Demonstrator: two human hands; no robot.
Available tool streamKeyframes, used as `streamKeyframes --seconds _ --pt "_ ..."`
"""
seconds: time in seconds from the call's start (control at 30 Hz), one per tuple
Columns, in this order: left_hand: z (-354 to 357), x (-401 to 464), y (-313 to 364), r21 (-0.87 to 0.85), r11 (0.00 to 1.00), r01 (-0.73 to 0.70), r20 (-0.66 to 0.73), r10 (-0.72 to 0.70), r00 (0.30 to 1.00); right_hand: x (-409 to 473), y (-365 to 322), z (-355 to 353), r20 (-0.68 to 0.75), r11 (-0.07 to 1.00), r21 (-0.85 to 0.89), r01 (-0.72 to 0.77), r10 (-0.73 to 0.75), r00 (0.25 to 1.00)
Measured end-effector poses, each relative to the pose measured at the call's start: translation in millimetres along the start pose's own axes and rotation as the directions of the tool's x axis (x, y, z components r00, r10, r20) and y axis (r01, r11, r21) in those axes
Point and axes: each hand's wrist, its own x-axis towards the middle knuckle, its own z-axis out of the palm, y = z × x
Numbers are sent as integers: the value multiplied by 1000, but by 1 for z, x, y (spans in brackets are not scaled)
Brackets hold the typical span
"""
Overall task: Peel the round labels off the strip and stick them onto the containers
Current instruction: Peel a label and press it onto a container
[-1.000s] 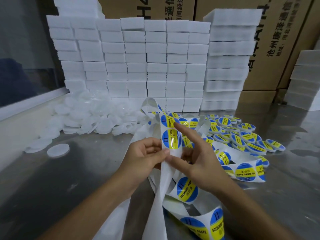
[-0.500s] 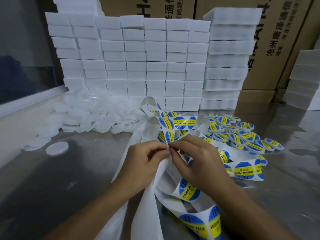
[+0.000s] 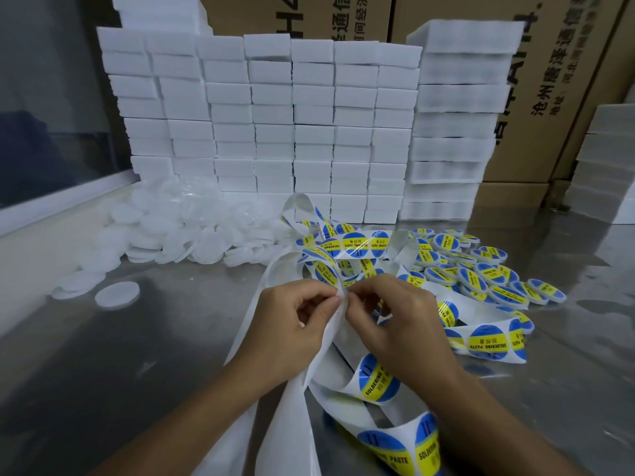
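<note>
Hands: left hand (image 3: pixel 292 324) and right hand (image 3: pixel 395 321), fingers curled, pinch the glossy white backing strip (image 3: pixel 330 338) between them.
Labels: round blue-and-yellow stickers (image 3: pixel 378 377) along its loops.
Containers: labelled flat discs (image 3: pixel 481 269) heaped right on the steel table (image 3: pixel 137 355).

A steel tabletop (image 3: pixel 103 365) carries white lids (image 3: pixel 178 231) at left, stacked foam blocks (image 3: pixel 271 132) behind, labelled containers (image 3: pixel 481 273) at right, looping label strip (image 3: pixel 360 245) at centre.

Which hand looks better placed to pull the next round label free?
Right, probably. The right hand pinches at the blue-and-yellow round label, while the left hand has its grip on the white backing strip to steady it.
</note>
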Motion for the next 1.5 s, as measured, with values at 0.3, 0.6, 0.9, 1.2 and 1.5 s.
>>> streamKeyframes --seconds 0.3,0.6,0.9,1.2,1.5 --pt "-4 2 -4 11 1000 29 -56 -28 998 9 16 -10 45 712 423 -560 601 798" --pt "-41 18 -7 347 924 -160 -224 248 943 18 12 -20 70 451 685 -572 741 668" --pt "-120 17 -75 681 456 572 -511 -263 818 17 14 -20 3 544 649 -532 697 717" --pt "-141 8 -106 682 195 705 -489 -594 638 13 17 -17 -93 693 540 -478 613 785" --pt "-134 14 -100 576 395 716 -495 -529 690 12 17 -15 -130 789 449 -420 523 843"
